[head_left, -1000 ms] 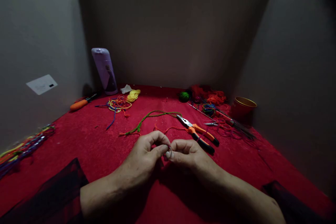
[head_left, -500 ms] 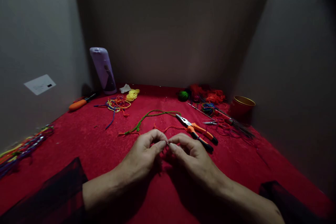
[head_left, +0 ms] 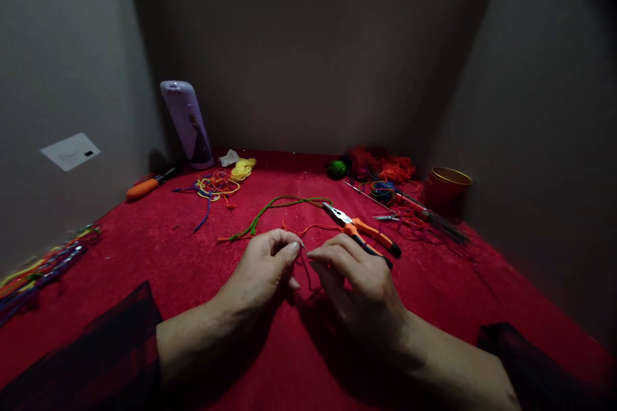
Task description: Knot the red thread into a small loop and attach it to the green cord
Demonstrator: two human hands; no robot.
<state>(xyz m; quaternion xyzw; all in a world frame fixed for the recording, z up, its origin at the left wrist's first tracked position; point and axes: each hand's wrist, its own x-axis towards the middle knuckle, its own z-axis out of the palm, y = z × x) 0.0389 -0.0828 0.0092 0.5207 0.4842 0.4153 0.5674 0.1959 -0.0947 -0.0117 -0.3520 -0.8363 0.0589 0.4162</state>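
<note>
My left hand [head_left: 265, 270] pinches a thin dark reddish cord [head_left: 309, 277] between thumb and forefinger. A loop of this cord hangs below the fingertips, above the red cloth. Just to the right, my right hand [head_left: 359, 282] is closed in a pinch at the cord, its fingertips a small gap from the left ones. The exact grip there is partly hidden. Beyond the right hand lie orange-and-black needle-nose pliers [head_left: 369, 236]. A green cord [head_left: 270, 204] curves across the cloth in front of the hands, and an orange cord [head_left: 313, 227] runs towards the pliers.
A purple bottle [head_left: 187, 125] stands at the back left, near an orange-handled tool [head_left: 143, 189] and yellow yarn [head_left: 243, 169]. Several coloured cords [head_left: 45, 273] lie at left. On the right are a green yarn ball [head_left: 337, 169], small scissors [head_left: 387, 218] and a red cup [head_left: 447, 187].
My hands have moved slightly apart. The right hand has turned, with its knuckles now higher, and the cord's hanging loop shows more clearly between the hands.
</note>
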